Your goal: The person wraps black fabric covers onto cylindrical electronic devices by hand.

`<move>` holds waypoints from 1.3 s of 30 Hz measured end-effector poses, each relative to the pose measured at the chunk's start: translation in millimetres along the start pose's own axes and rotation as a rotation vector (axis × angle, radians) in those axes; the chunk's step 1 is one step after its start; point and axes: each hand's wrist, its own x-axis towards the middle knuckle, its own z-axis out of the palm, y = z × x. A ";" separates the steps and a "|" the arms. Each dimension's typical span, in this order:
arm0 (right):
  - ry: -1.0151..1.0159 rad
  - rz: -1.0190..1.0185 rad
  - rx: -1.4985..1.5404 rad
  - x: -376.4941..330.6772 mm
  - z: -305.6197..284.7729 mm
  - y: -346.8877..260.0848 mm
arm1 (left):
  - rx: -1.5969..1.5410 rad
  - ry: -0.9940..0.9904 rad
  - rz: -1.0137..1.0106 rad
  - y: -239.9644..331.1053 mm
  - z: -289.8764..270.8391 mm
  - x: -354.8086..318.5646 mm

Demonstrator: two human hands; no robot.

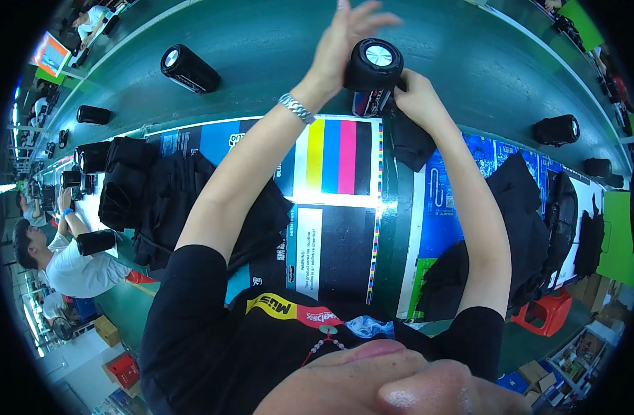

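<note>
A black cylindrical speaker (364, 77) with a round silver end stands tilted at the far side of my work area. My left hand (348, 41) is beside its left edge, fingers spread and slightly blurred; whether the palm touches it I cannot tell. At the lower right side of the speaker, my right hand (419, 99) is closed against it, with the fingertips partly hidden. Just below this hand lies a piece of black cloth (412, 144). A small dark printed piece (370, 104) shows under the speaker.
Other black speakers (190, 69), (556, 130) lie on the green belt (275, 48). Black cloth piles (168, 200), (518, 207) cover both sides of the printed sheets (338, 256). A co-worker (82, 266) sits at left. A red stool (542, 312) stands at lower right.
</note>
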 end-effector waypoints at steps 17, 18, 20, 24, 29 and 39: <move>-0.040 0.231 0.150 -4.8 -6.5 -8.7 | -0.394 -0.001 -0.184 -19.3 -13.8 -3.6; -0.035 0.215 0.142 -11.9 -6.3 -16.7 | -0.606 0.071 -0.185 -14.9 -15.0 -3.8; 0.073 0.201 0.797 -31.8 -0.8 -38.6 | -1.029 0.077 -0.124 -4.4 -17.0 -1.7; 0.030 0.152 1.150 -51.7 -10.0 -76.3 | -0.786 0.000 -0.075 17.4 8.9 -19.2; 0.419 -0.064 0.775 -47.6 -51.5 -78.2 | -0.453 0.319 -0.394 24.7 -16.1 -42.1; 0.396 -0.167 0.075 -37.3 -34.7 -58.3 | 0.649 -0.117 0.279 62.3 11.6 -6.5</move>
